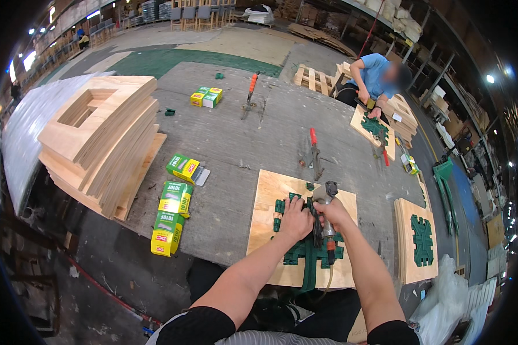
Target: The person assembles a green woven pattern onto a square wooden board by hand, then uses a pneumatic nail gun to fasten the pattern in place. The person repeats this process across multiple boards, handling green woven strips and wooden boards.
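A square plywood panel (260,214) lies before me at the table's near edge, with green webbing (309,267) woven across its middle. One long strap of the webbing hangs over the panel's near edge. My left hand (296,221) presses down on the webbing, its fingers curled at the strap; the fingertips are partly hidden. My right hand (335,214) is closed round the grip of a pneumatic staple gun (328,228), held low over the webbing just right of my left hand. An air hose (329,278) runs from the gun toward me.
Plywood frames (118,135) are piled high at the left. Staple boxes (172,215) stand near the left edge. A red-handled tool (315,150) lies beyond the panel. At the right is a stack of webbed panels (407,244). A co-worker (377,75) works on another panel, far right.
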